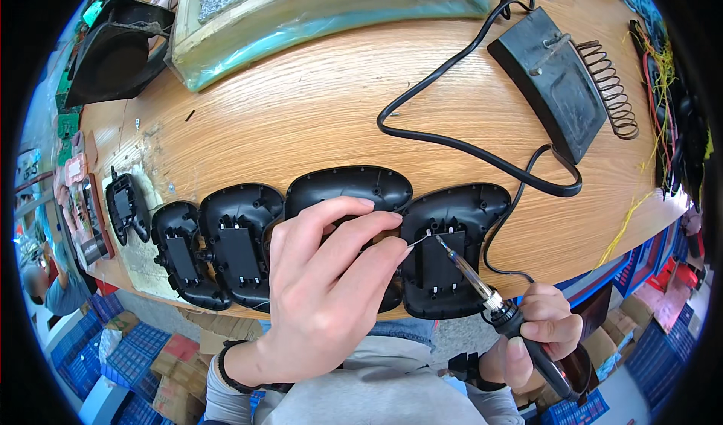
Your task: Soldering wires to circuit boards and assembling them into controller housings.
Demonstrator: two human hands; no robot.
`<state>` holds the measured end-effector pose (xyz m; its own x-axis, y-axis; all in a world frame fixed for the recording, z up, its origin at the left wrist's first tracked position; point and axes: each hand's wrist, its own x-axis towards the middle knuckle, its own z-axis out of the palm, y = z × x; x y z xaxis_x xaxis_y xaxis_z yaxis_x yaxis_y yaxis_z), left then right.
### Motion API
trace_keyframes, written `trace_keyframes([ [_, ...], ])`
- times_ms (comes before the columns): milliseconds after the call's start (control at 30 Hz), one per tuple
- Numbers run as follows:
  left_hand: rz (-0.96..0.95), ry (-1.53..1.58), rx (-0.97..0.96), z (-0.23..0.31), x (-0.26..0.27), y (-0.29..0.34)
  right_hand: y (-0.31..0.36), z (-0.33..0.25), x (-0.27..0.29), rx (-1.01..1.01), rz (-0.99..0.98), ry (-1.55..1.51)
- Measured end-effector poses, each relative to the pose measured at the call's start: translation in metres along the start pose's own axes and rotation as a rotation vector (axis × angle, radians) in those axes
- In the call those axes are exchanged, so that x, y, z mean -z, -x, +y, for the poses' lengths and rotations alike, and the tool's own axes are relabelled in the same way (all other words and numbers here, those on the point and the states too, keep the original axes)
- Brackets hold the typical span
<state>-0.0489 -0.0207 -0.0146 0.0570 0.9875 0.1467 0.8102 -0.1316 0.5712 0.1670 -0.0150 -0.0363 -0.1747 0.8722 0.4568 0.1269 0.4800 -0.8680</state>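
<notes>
My right hand [536, 331] grips a soldering iron [512, 323] by its black handle, its tip slanting up and left to a black plastic shell [459, 304]. That tip meets the upper contacts of the dark rectangular block [443, 261] inside the shell. Between thumb and fingers, my left hand [324, 282] pinches a thin solder wire [419, 240], whose end is close to the iron's tip; whether they touch I cannot tell. Behind my left hand another black shell [350, 184] is partly hidden.
More black shells [239, 248] lie in a row to the left, with a smaller black part [126, 207] beyond them. The iron's cord [452, 148] loops across the wooden table [301, 124]. A black stand [553, 86] with a coil spring [608, 90] sits back right, a plastic-wrapped box [324, 37] at the back.
</notes>
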Motion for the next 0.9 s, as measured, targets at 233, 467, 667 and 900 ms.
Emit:
trace_keyframes([
  [233, -0.008, -0.037, -0.007, 0.0001, -0.0001, -0.0008, -0.0019, 0.0028, -0.0017, -0.022, -0.045, -0.018],
  [467, -0.015, -0.059, -0.038, -0.0018, 0.0006, -0.0014, -0.0006, 0.0051, -0.0042, -0.023, -0.037, -0.013],
  [667, -0.009, -0.081, -0.065, -0.0013, -0.0007, -0.0021, 0.0001, 0.0065, -0.0066, -0.014, -0.003, -0.019],
  [900, -0.013, -0.097, -0.061, 0.0026, 0.0000, -0.0054, -0.0068, 0.0022, -0.0067, 0.053, 0.016, 0.058],
])
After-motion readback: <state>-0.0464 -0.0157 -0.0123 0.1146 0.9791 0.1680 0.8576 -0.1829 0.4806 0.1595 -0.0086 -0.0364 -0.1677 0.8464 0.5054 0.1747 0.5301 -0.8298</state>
